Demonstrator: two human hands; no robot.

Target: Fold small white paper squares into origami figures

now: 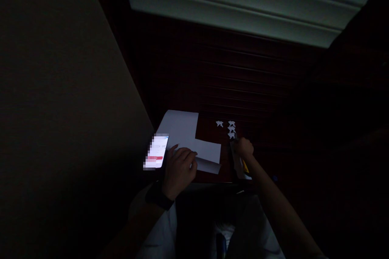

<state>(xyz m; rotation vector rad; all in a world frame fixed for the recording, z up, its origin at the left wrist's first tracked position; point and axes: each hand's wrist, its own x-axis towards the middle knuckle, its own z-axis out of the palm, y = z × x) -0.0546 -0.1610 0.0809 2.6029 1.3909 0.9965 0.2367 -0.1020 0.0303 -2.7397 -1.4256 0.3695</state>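
The scene is very dark. A white sheet of paper point(185, 135) with a cut-out corner lies on a dark table. My left hand point(179, 168) rests flat on the sheet's near edge, fingers stretched out, with a dark watch on the wrist. My right hand point(245, 147) is closed near a ruler point(237, 162) and a yellow-handled tool point(245, 166); what it grips is too dim to make out. Several small white paper shapes point(231, 128) sit just beyond the right hand.
A lit phone point(156, 151) lies at the paper's left edge, beside my left hand. A pale wall point(60, 89) fills the left side. Dark wooden slats point(243, 77) and a light panel point(243, 4) rise behind the table.
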